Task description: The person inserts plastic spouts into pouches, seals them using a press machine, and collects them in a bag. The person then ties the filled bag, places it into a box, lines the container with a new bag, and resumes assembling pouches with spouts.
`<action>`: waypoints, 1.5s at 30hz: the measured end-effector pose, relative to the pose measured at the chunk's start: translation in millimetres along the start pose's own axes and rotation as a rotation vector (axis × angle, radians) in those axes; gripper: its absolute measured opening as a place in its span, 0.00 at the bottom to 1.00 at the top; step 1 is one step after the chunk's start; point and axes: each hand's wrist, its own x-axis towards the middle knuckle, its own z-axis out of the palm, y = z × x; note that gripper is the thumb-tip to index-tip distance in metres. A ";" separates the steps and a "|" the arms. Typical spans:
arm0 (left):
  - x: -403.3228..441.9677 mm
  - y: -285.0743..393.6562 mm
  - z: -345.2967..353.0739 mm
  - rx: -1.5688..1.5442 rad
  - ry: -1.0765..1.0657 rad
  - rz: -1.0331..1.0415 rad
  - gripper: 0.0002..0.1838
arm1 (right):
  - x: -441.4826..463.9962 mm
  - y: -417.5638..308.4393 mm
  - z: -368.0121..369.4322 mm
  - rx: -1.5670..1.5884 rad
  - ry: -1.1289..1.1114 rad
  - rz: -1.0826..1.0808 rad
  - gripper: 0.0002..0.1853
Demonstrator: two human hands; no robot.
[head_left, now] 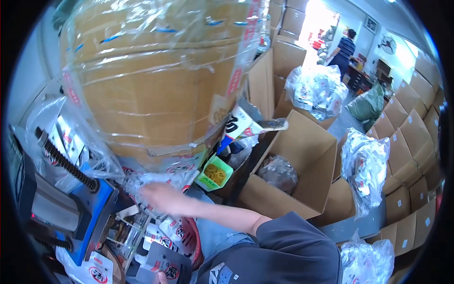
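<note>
The left hand [162,278] pinches a gray packet [166,263], thumb over its edge, low by the shirt [269,260]. The right hand [163,198] is blurred beside printed bags [178,177]; I cannot tell whether its fingers hold anything. Near its wrist sits a green tub [205,181] of rubber bands [216,175]. A big taped box [156,99] blocks the space ahead, a machine [54,208] crowds the left, and an open carton [312,161] stands right.

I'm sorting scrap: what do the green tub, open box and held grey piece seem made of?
Green tub: likely plastic, smooth, evenly coloured.
Open box: seemingly cardboard, matte brown panels.
Held grey piece: flat, printed; perhaps plastic film or coated card.
</note>
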 end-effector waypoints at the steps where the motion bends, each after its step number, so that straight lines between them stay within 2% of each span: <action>1: 2.0 -8.2 4.7 -0.052 -0.022 -0.033 0.16 | 6.2 26.8 26.4 -0.070 0.116 0.067 0.23; 2: 1.2 -20.3 7.9 -0.103 -0.021 -0.082 0.17 | 14.8 44.2 41.7 -0.045 0.014 0.170 0.24; 3: -5.2 -37.4 6.8 -0.155 0.011 -0.152 0.17 | 16.0 61.0 59.3 -0.222 0.028 -0.062 0.25; 4: 2.5 -82.0 7.6 -0.227 -0.048 -0.140 0.21 | 22.1 60.5 64.6 -0.150 -0.077 0.119 0.25; 5: -1.7 -62.4 16.8 -0.349 0.124 0.013 0.11 | 21.8 53.9 56.7 -0.097 -0.083 0.147 0.25; 6: -3.5 -69.4 11.5 -0.305 0.079 -0.072 0.10 | 20.8 58.1 63.3 -0.158 -0.021 0.067 0.25; 7: -3.0 -63.9 6.3 -0.202 0.028 -0.078 0.10 | 21.4 51.6 55.2 -0.108 -0.029 0.079 0.26; 9: 5.3 -79.7 18.8 -0.493 0.054 -0.101 0.11 | 19.5 40.7 46.2 -0.197 -0.044 0.018 0.27; 10: 12.9 -72.7 18.7 -0.497 0.015 -0.277 0.11 | 18.2 35.7 39.9 -0.188 -0.046 0.029 0.27; 11: 19.9 -67.1 20.7 -0.510 -0.045 -0.440 0.11 | 14.6 38.6 41.4 -0.176 0.028 -0.050 0.26; 12: 25.5 -76.5 33.2 -0.716 -0.002 -0.385 0.11 | 14.2 38.2 42.4 -0.175 0.118 -0.116 0.25; 13: 31.0 -85.3 42.8 -0.916 0.028 -0.318 0.12 | 15.3 31.4 41.8 -0.159 0.105 -0.128 0.25; 15: 49.0 -72.9 32.4 -0.878 0.000 -0.232 0.15 | 14.0 25.0 34.7 -0.039 0.095 0.014 0.24; 17: 75.0 -55.5 18.3 -0.843 0.007 -0.182 0.15 | 12.8 26.7 32.0 -0.013 0.077 0.032 0.23; 20: 118.5 -44.6 3.4 -1.003 -0.028 -0.128 0.13 | 12.1 22.9 30.7 0.024 0.122 0.017 0.23; 23: 131.1 -32.0 -4.5 -0.976 -0.068 -0.229 0.14 | 10.4 19.6 23.2 0.144 0.076 0.104 0.22; 25: 130.7 -33.5 -1.5 -1.029 -0.070 -0.172 0.14 | 1.0 17.4 21.4 0.503 0.179 0.093 0.23; 26: 132.2 -35.8 -1.2 -1.023 -0.082 -0.189 0.16 | -5.6 12.0 17.2 0.511 0.179 0.094 0.23; 27: 133.6 -39.1 -5.3 -1.021 -0.076 -0.191 0.16 | -12.9 3.7 8.6 0.731 0.190 0.078 0.24; 29: 135.7 -48.1 -21.8 -0.500 -0.072 -0.130 0.21 | -29.3 -10.5 -7.8 1.046 0.178 0.092 0.26; 30: 136.2 -52.8 -40.1 -0.305 0.027 -0.085 0.29 | -36.9 -18.6 -15.8 1.142 0.081 0.056 0.26; 31: 139.7 -75.8 -52.3 -0.186 0.282 -0.006 0.32 | -44.9 -26.4 -19.0 1.236 -0.013 0.018 0.27; 32: 138.7 -93.0 -63.5 0.144 0.439 0.069 0.36 | -55.0 -34.2 -16.3 1.347 -0.101 0.079 0.28; 33: 137.5 -110.1 -74.6 0.483 0.628 0.089 0.40 | -62.8 -43.1 -10.6 1.425 -0.216 0.135 0.25; 34: 129.3 -119.4 -82.9 1.032 0.695 0.098 0.43 | -69.7 -51.7 -2.4 1.499 -0.339 0.191 0.23; 35: 119.0 -134.8 -83.9 0.968 0.564 0.095 0.44 | -78.1 -60.0 13.5 1.560 -0.458 0.274 0.20; 36: 105.3 -147.1 -86.1 0.867 0.503 0.203 0.40 | -83.7 -62.9 32.7 1.619 -0.576 0.353 0.18; 37: 96.0 -156.7 -89.2 0.772 0.438 0.314 0.35 | -87.9 -59.7 51.5 1.569 -0.657 0.326 0.17; 38: 90.1 -167.1 -88.5 0.691 0.547 0.431 0.23 | -94.2 -61.2 64.0 1.519 -0.742 0.310 0.17; 39: 80.8 -154.1 -87.7 0.551 0.548 0.279 0.19 | -93.7 -73.5 63.6 1.466 -0.644 0.310 0.19; 40: 71.6 -137.3 -86.4 0.409 0.549 0.132 0.15 | -87.3 -75.6 53.1 1.228 -0.574 0.190 0.19; 41: 62.6 -119.3 -87.2 0.306 0.579 0.062 0.15 | -75.2 -79.6 35.5 0.987 -0.496 0.072 0.19; 42: 56.5 -107.3 -84.8 0.261 0.635 0.185 0.18 | -53.5 -101.8 5.1 0.763 -0.248 -0.125 0.19; 43: 49.6 -95.6 -80.3 0.210 0.686 0.312 0.20 | -45.9 -109.7 -6.4 0.600 -0.067 -0.215 0.19; 44: 40.8 -78.2 -75.8 0.271 0.697 0.336 0.24 | -42.6 -113.6 -12.5 0.430 0.110 -0.300 0.19; 45: 33.3 -62.9 -70.1 0.301 0.682 0.387 0.25 | -41.7 -117.1 -13.5 0.313 0.142 -0.321 0.22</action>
